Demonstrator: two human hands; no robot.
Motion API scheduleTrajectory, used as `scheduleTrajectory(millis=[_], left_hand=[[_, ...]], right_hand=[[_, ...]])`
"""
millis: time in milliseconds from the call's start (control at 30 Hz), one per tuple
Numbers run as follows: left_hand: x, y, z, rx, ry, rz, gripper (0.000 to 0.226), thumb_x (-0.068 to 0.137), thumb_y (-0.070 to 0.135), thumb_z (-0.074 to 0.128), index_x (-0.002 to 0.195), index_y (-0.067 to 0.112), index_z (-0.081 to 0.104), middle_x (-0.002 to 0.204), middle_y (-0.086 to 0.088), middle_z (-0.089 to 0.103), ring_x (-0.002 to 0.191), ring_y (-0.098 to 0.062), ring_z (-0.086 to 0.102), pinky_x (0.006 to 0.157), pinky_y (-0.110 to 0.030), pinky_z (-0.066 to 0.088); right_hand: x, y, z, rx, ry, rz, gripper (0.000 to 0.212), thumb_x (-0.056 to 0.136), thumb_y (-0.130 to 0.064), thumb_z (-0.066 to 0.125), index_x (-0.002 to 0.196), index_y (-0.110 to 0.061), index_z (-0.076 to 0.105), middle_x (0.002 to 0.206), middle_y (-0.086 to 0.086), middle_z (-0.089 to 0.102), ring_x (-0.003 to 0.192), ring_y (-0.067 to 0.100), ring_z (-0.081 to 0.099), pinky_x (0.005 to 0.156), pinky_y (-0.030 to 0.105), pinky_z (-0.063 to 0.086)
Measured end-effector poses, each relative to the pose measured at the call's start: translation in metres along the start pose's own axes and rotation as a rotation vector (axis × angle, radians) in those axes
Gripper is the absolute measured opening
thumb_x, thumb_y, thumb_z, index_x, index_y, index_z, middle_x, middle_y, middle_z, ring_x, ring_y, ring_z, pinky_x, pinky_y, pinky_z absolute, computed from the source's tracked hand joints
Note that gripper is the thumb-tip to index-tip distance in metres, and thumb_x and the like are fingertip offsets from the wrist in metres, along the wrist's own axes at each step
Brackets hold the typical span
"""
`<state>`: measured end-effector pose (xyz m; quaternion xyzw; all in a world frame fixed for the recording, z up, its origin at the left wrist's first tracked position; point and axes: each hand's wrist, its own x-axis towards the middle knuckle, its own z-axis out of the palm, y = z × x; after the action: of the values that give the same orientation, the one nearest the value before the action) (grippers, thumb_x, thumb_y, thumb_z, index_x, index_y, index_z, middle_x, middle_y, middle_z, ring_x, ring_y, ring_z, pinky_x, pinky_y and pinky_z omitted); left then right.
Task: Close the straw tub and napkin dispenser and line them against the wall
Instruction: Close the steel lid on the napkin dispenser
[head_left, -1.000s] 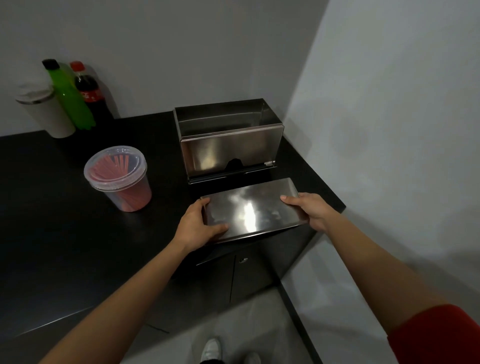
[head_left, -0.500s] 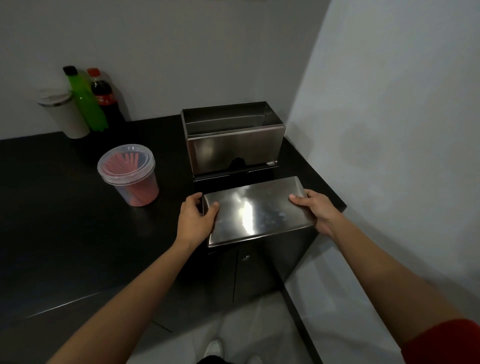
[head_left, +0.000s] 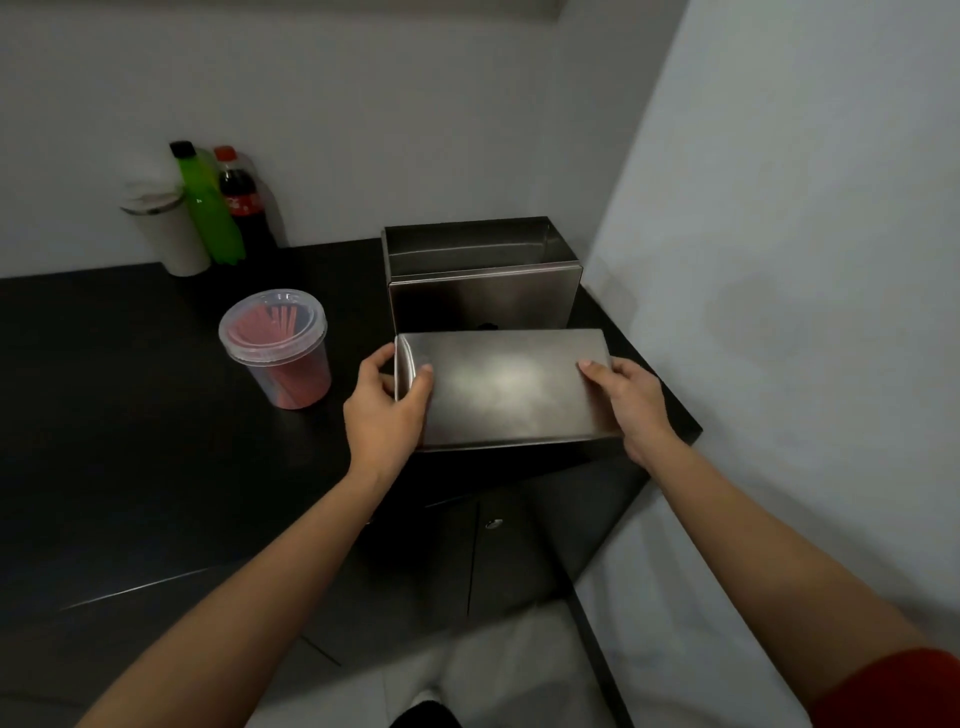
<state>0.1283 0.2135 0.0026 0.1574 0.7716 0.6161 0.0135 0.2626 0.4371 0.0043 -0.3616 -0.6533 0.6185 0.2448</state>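
Napkin dispenser, steel, open at the top, standing at the far right of the black counter, close to the right wall and near the back wall. Nothing visible inside its open top; lower contents not visible. Steel lid held just in front of the dispenser, above the near edge of the counter, roughly level. Left hand grasping the left end of the lid, thumb on top, fingers around the edge. Right hand grasping the right end in the same way.

To do this step well: probably best to keep the lid level, carry it far and up over the open top, align the long edges with the box before lowering, then press evenly at both ends. Risk of jamming if one end goes down first.

Straw tub, clear plastic, left of the dispenser and well apart from the back wall, with red straws inside and a clear lid already on top. Apparently only needing a push toward the wall.

Farther left, against the back wall: white cup, green bottle, cola bottle.
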Motion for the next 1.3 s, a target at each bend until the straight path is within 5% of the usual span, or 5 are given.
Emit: scheduleTrajectory(millis=[400, 567, 800, 967, 1300], left_hand=[[0.056, 0.053, -0.004, -0.208, 0.159, 0.004, 0.054, 0.080, 0.033, 0.064, 0.132, 0.023, 0.049, 0.100, 0.008, 0.067, 0.082, 0.004, 0.064, 0.070, -0.012, 0.051], [0.094, 0.067, -0.002, -0.184, 0.103, 0.032, 0.060, 0.083, 0.030, 0.056, 0.140, 0.019, 0.042, 0.135, 0.002, 0.055, 0.118, -0.008, 0.054, 0.099, -0.030, 0.046], [0.143, 0.083, 0.016, -0.075, 0.022, -0.005, 0.040, 0.086, 0.024, 0.045, 0.121, 0.007, 0.054, 0.106, -0.024, 0.061, 0.091, -0.032, 0.062, 0.075, -0.046, 0.052], [0.167, 0.076, 0.031, -0.047, -0.025, -0.041, 0.031, 0.091, 0.021, 0.042, 0.115, 0.012, 0.060, 0.095, -0.012, 0.065, 0.064, -0.007, 0.054, 0.047, -0.005, 0.039], [0.188, 0.057, 0.046, -0.068, -0.048, -0.174, 0.055, 0.094, 0.024, 0.042, 0.146, 0.015, 0.028, 0.139, -0.004, 0.049, 0.103, -0.006, 0.048, 0.066, -0.008, 0.036]], right_hand=[[0.044, -0.064, 0.039, -0.027, 0.095, -0.298, 0.060, 0.080, -0.036, 0.069, 0.132, -0.014, 0.050, 0.123, -0.008, 0.058, 0.109, 0.004, 0.055, 0.073, 0.003, 0.040], [0.075, -0.084, 0.052, -0.140, 0.062, -0.334, 0.061, 0.086, -0.037, 0.060, 0.139, -0.014, 0.041, 0.143, 0.000, 0.047, 0.129, 0.016, 0.045, 0.106, 0.029, 0.036], [0.119, -0.112, 0.059, -0.247, 0.055, -0.326, 0.061, 0.085, -0.040, 0.058, 0.138, -0.013, 0.043, 0.142, 0.003, 0.048, 0.130, 0.018, 0.045, 0.110, 0.037, 0.034], [0.142, -0.114, 0.063, -0.274, 0.023, -0.262, 0.059, 0.084, -0.042, 0.059, 0.135, -0.014, 0.048, 0.134, 0.003, 0.056, 0.122, 0.020, 0.052, 0.105, 0.040, 0.041], [0.169, -0.111, 0.072, -0.364, 0.059, -0.167, 0.058, 0.084, -0.042, 0.060, 0.132, -0.012, 0.051, 0.132, 0.003, 0.057, 0.117, 0.019, 0.055, 0.097, 0.028, 0.041]])
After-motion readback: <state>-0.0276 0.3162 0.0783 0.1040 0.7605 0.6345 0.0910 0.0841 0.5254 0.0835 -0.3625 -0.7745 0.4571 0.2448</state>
